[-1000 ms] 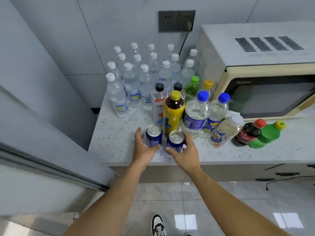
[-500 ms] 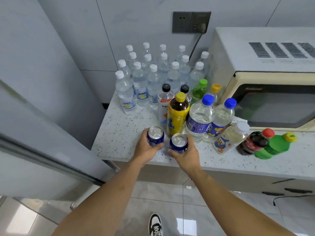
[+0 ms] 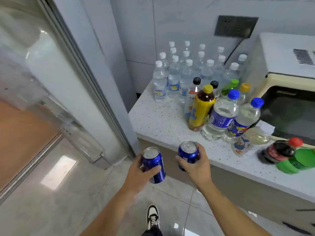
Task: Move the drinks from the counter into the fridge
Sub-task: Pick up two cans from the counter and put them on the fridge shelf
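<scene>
My left hand (image 3: 137, 174) grips a blue can (image 3: 154, 165) in the air, clear of the counter's front edge. My right hand (image 3: 196, 165) grips a second blue can (image 3: 187, 153) just off the speckled counter (image 3: 153, 120). On the counter stand a yellow-labelled bottle (image 3: 201, 108), two blue-capped bottles (image 3: 221, 116) and several small water bottles (image 3: 173, 75). A cola bottle (image 3: 279, 150) and a green bottle (image 3: 300, 160) lie on their sides at the right. The open fridge door (image 3: 56, 79) fills the left.
A cream microwave (image 3: 286, 68) stands at the counter's right end, with a wall socket (image 3: 236, 26) and cable behind it. Door shelves (image 3: 81, 140) show on the fridge door. Tiled floor (image 3: 68, 201) and my shoe (image 3: 152, 216) lie below.
Both hands have lifted the two blue cans off the counter and drawn them back. My view has swung left toward the fridge door.
</scene>
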Tool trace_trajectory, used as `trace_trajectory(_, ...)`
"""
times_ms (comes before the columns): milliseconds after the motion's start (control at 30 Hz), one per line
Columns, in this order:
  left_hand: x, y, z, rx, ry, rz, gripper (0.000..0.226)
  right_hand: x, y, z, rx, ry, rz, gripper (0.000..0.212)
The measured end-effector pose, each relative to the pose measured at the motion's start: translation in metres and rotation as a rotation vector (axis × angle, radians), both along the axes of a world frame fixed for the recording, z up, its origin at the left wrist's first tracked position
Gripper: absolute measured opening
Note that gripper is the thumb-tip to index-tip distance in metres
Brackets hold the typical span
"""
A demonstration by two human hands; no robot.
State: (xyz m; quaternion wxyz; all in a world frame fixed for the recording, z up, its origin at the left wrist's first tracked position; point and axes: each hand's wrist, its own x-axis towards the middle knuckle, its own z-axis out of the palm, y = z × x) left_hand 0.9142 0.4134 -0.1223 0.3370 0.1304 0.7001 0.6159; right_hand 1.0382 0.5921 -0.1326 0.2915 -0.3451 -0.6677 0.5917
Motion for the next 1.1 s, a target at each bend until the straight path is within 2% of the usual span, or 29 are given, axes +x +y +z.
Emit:
trace_trajectory(167,0.013,-0.082,0.001,-0.058,0.011,0.132,0.069,-0.015,-0.063,-0.008,-0.020,-0.005,0.207,0.067)
trace_trajectory(333,0.015,-0.169,0.000,-0.116,-0.007,0.353,0.060,-0.042,-0.138,-0.018,-0.039,-0.034,0.407,0.067)
trace_trajectory(567,-0.001,-0.295,-0.012,-0.121,-0.052,0.622,0.058,-0.109,-0.250,-0.021,0.001,-0.096,0.656,0.065)
trace_trajectory(867,-0.095,-0.457,-0.011,-0.090,0.017,0.718,0.061,-0.226,-0.412,-0.004,0.123,-0.082,0.751,0.067)
trace_trajectory(1100,-0.199,-0.526,0.012,-0.068,0.093,0.682,0.058,-0.323,-0.481,0.022,0.151,-0.023,0.753,0.065)
